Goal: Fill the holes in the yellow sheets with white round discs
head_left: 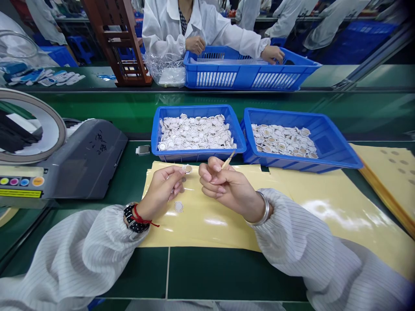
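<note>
My left hand pinches a small round white disc between thumb and fingertips, just above a yellow sheet. My right hand is closed round a thin tan stick whose tip points up and right, close to the disc. A second disc lies on the yellow sheet below my left hand. Directly behind my hands stands a blue bin full of white discs. To its right a second blue bin holds discs with tan centres.
A grey machine with coloured buttons and a ring lamp stands at the left. More yellow sheets lie at the right. Across the green belt a person in a white coat reaches into a large blue crate.
</note>
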The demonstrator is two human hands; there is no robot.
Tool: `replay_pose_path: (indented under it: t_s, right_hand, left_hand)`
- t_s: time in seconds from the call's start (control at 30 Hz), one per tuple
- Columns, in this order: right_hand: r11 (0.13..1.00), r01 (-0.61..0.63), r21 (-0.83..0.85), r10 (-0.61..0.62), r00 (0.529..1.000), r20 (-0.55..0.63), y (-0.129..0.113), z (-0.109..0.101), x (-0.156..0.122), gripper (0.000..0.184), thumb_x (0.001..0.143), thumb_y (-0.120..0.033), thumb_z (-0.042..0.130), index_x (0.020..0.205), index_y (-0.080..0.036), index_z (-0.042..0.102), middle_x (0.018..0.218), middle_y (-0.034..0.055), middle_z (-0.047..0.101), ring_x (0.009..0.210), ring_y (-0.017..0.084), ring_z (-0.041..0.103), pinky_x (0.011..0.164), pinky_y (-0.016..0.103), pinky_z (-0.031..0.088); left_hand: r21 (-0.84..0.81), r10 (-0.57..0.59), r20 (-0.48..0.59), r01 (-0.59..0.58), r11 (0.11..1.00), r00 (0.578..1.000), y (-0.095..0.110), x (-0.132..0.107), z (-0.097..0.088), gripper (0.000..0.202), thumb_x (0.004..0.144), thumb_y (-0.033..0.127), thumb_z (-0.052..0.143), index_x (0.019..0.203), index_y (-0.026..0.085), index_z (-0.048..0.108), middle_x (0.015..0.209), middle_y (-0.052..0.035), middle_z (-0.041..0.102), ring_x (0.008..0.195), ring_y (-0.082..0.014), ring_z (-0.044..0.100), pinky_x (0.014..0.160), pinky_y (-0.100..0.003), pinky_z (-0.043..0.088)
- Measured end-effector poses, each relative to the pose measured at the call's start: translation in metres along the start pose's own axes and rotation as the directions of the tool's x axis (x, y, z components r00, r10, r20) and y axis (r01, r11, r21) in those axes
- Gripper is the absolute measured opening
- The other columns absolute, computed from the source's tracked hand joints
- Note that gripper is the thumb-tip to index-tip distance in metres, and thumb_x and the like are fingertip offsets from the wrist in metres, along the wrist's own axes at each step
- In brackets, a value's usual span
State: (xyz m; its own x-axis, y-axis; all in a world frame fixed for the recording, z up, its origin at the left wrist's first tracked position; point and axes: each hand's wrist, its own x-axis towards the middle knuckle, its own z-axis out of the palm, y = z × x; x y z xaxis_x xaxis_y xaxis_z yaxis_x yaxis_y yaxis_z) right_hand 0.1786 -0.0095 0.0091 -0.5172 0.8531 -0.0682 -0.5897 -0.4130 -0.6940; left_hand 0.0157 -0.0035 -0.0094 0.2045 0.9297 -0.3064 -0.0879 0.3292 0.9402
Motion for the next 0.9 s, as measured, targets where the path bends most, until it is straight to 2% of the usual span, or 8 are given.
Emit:
replay_pose_path:
  t_s: [0.4,0.5,0.57,0.6,0.67,0.73,0.8,0.9]
  right_hand:
    - [1.000,-0.013,-0.006,0.013,1.000,0.011,0.003,0.000,0.000,0.019,0.055,-0.002,0.047,0.061,-0.017,0.036,0.060,-0.0066,0.054,0.034,0.000,0.022,0.038,0.018,0.014]
    - [0.988,0.040,-0.147,-0.054,0.994,-0.094,0.007,-0.005,0.002,0.014,0.059,-0.005,0.049,0.063,-0.018,0.043,0.062,-0.0055,0.053,0.035,0.000,0.021,0.038,0.019,0.014]
    - [0.917,0.110,-0.385,-0.205,0.954,-0.217,0.011,-0.009,0.003,0.009,0.064,-0.010,0.053,0.068,-0.018,0.053,0.064,-0.0041,0.051,0.038,0.002,0.024,0.038,0.020,0.016]
    - [0.842,0.141,-0.520,-0.306,0.919,-0.247,0.014,-0.011,0.004,0.009,0.066,-0.013,0.055,0.073,-0.018,0.059,0.066,-0.0028,0.051,0.041,0.003,0.028,0.039,0.021,0.019]
    - [0.660,0.181,-0.729,-0.471,0.856,-0.214,0.019,-0.015,0.004,0.017,0.069,-0.019,0.060,0.085,-0.019,0.066,0.073,-0.0003,0.050,0.051,0.007,0.037,0.042,0.022,0.025]
    - [0.540,0.207,-0.815,-0.535,0.832,-0.143,0.025,-0.018,0.005,0.027,0.071,-0.023,0.063,0.098,-0.023,0.067,0.078,0.0012,0.047,0.060,0.009,0.042,0.043,0.022,0.029]
    - [0.508,0.220,-0.833,-0.544,0.831,-0.112,0.031,-0.020,0.005,0.032,0.073,-0.026,0.065,0.104,-0.026,0.065,0.077,0.0011,0.044,0.062,0.010,0.042,0.043,0.022,0.029]
    - [0.495,0.248,-0.833,-0.563,0.821,-0.090,0.039,-0.023,0.007,0.030,0.074,-0.026,0.064,0.105,-0.028,0.065,0.077,0.0007,0.043,0.062,0.009,0.041,0.042,0.021,0.031]
  left_hand:
    - [0.008,0.012,0.017,-0.012,1.000,1.000,0.001,0.000,0.000,0.028,0.076,0.034,0.059,0.058,0.015,0.047,0.039,0.0079,0.037,0.030,-0.0018,0.029,0.037,-0.017,0.025]
    - [0.017,0.017,0.024,-0.017,1.000,1.000,0.002,-0.001,0.000,0.028,0.075,0.035,0.060,0.059,0.015,0.048,0.040,0.0078,0.037,0.031,-0.0021,0.030,0.036,-0.017,0.024]
    - [0.021,0.018,0.028,-0.019,1.000,0.999,0.001,-0.001,0.000,0.027,0.074,0.037,0.061,0.063,0.015,0.051,0.041,0.0079,0.037,0.032,-0.0025,0.030,0.034,-0.017,0.020]
    - [0.022,0.020,0.031,-0.021,1.000,0.999,0.001,-0.001,-0.001,0.026,0.074,0.037,0.062,0.065,0.015,0.052,0.042,0.0080,0.036,0.032,-0.0026,0.030,0.034,-0.017,0.019]
    - [0.018,0.035,0.042,-0.036,0.999,0.999,-0.001,-0.002,-0.002,0.025,0.075,0.038,0.061,0.067,0.015,0.053,0.042,0.0082,0.036,0.032,-0.0026,0.030,0.035,-0.017,0.019]
    - [0.016,0.054,0.059,-0.055,0.998,0.997,-0.002,-0.002,-0.002,0.026,0.076,0.039,0.060,0.068,0.015,0.054,0.042,0.0083,0.037,0.032,-0.0023,0.030,0.036,-0.017,0.023]
    - [0.020,0.067,0.077,-0.069,0.997,0.995,-0.003,-0.002,-0.003,0.025,0.077,0.038,0.060,0.071,0.015,0.057,0.042,0.0082,0.037,0.033,-0.0022,0.030,0.037,-0.018,0.024]
    - [0.020,0.071,0.101,-0.074,0.997,0.992,-0.003,-0.004,-0.002,0.024,0.077,0.037,0.059,0.075,0.013,0.059,0.043,0.0076,0.036,0.034,-0.0029,0.029,0.036,-0.017,0.022]
